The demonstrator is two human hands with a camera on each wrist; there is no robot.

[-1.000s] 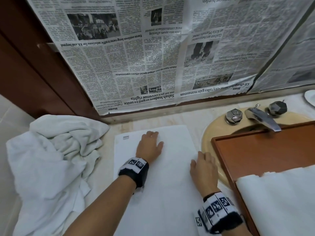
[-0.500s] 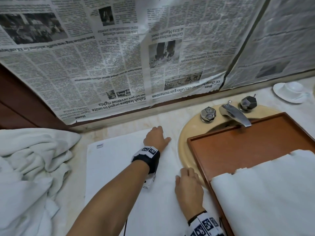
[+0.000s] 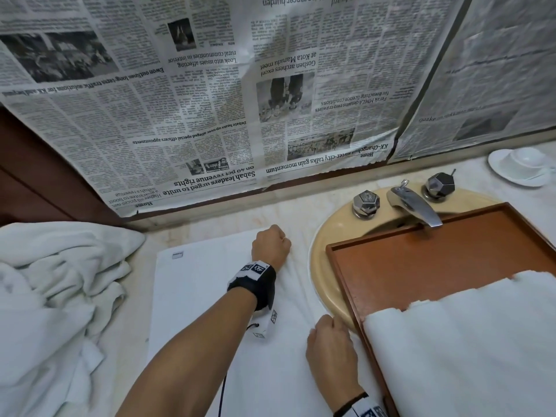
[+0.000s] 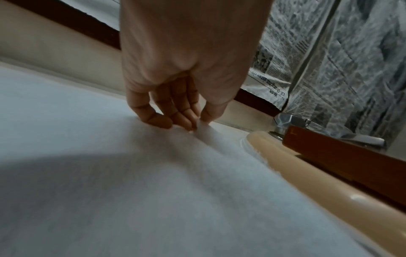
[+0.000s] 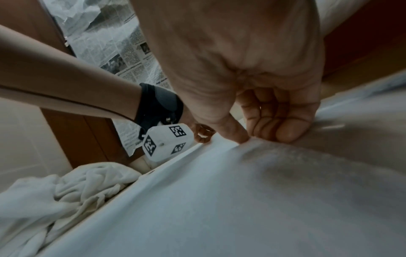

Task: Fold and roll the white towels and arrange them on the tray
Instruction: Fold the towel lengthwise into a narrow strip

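A flat white towel (image 3: 204, 311) lies spread on the counter, left of the sink. My left hand (image 3: 272, 245) pinches the towel's far right corner; in the left wrist view, thumb and fingers of that hand (image 4: 197, 123) lift a small ridge of cloth. My right hand (image 3: 328, 338) pinches the towel's right edge nearer to me, beside the sink rim; in the right wrist view that hand (image 5: 259, 140) closes thumb against curled fingers on the towel (image 5: 219, 200). A brown wooden tray (image 3: 421, 266) sits over the sink, with a white towel (image 3: 466, 341) lying on its near part.
A heap of crumpled white towels (image 3: 60, 296) fills the counter's left side. The faucet (image 3: 415, 206) and two knobs stand behind the tray on the beige sink rim (image 3: 316, 266). A white cup and saucer (image 3: 523, 167) sit far right. Newspaper covers the wall behind.
Both hands lay flat on the towel before and slid to its right side. Their fingers have now curled and pinch the right edge. My view has swung right.
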